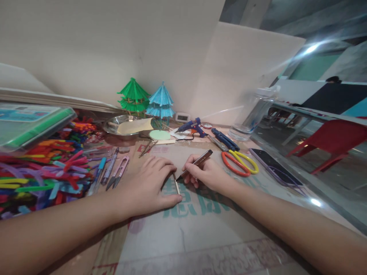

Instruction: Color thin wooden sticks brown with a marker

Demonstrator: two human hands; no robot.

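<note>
– What's the right hand (205,171) got?
– A dark pen (202,159), its tip right by the thin stick (177,186) that the left hand (150,187) spans, thumb at one end.
– And around them?
– Fuzzy coloured strips (61,168) left of the left hand, scissors (229,151) and a phone (273,168) right of the right, a green tree (132,92) and a blue one beyond both.

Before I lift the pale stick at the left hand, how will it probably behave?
The stick looks straight, so it is probably stiff. Being so thin, it seems light, and perhaps could snap if bent.
</note>
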